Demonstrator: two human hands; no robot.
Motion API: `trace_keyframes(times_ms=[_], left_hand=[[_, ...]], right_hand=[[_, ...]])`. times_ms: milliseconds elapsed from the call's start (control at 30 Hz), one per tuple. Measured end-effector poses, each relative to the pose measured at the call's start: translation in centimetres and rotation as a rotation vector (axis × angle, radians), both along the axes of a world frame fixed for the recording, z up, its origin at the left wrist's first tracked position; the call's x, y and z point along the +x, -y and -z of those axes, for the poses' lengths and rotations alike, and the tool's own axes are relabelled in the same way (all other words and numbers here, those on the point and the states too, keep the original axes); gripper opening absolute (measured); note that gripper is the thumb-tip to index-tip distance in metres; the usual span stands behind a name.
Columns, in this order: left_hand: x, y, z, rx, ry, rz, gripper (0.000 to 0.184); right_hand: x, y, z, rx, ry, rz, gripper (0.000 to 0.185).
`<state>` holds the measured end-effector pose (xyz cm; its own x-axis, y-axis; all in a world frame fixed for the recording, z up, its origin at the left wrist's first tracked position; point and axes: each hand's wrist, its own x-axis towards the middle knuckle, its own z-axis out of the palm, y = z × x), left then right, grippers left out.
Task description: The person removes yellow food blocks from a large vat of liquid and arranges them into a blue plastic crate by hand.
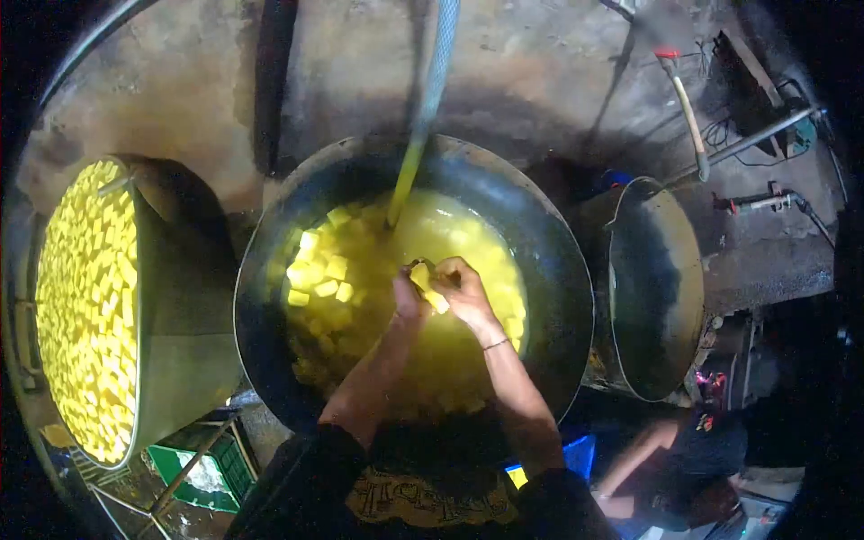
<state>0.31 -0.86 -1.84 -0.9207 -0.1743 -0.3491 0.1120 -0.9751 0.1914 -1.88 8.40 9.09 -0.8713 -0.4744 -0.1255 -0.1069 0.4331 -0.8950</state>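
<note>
Over a wide dark pan (562,297) of cloudy yellow liquid, my two hands meet near the middle. My left hand (409,292) is closed around a yellow piece (432,292). Against the same piece, the fingers of my right hand (463,292) are bent and closed; whether they also hold a small tool is too small to tell. Yellow chunks (315,268) are heaped in the liquid to the left of my hands, and more lie under the surface around them. A hose (432,81) hangs down into the liquid beyond my hands.
At the left stands a large metal drum (184,360) full of yellow chunks. A round metal vessel (661,288) is on the right. A green crate (202,472) sits lower left. Another person's arm (639,454) shows at the lower right. Behind the pan rises a stained wall (351,72).
</note>
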Motion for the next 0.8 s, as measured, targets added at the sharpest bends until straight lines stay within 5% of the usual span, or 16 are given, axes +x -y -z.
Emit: trace_keyframes(times_ms=[67,133,167,200,233,300,367,500,600,700,800], left_hand=[[0.0,-1.4,-1.2,0.086,0.065,0.053,0.028],[0.0,-2.8,-1.0,-0.147,0.169,-0.036,0.028],[0.1,-2.9,-0.2,-0.226,0.211,-0.066,0.029],[-0.2,-2.7,3.0,-0.045,0.011,-0.041,0.033],[-0.3,-2.6,6.3,0.134,-0.188,-0.016,0.037],[0.7,-1.8,5.3,0.109,-0.095,0.000,0.037],[1.7,-1.4,3.1,0.066,0.008,0.041,0.037],[3.8,-1.4,1.7,0.031,0.083,0.147,0.037],[4.6,-0.7,1.0,0.020,0.111,0.192,0.037],[4.5,0.0,1.3,0.012,0.140,0.228,0.038],[3.9,0.7,0.6,0.033,0.229,0.274,0.038]], right_hand=[[0.3,0.2,-1.9,-0.249,0.152,0.084,0.032],[0.1,-0.3,-1.0,-0.088,0.034,0.018,0.027],[-0.5,-0.9,2.2,0.304,-0.435,-0.236,0.027],[-1.2,-1.3,4.2,0.692,-0.911,-0.492,0.027],[-1.3,-1.2,3.4,0.617,-0.493,-0.589,0.034],[-1.0,2.3,1.6,0.708,-0.393,-0.483,0.038],[-1.2,6.3,0.8,0.430,-0.008,-0.379,0.049],[1.2,9.9,11.6,0.493,-0.422,-0.693,0.057],[1.3,10.5,14.8,0.510,-0.397,-0.683,0.054],[-1.4,8.6,11.5,0.249,-0.108,-0.554,0.052],[-2.5,3.6,2.8,-0.270,0.570,-0.207,0.040]])
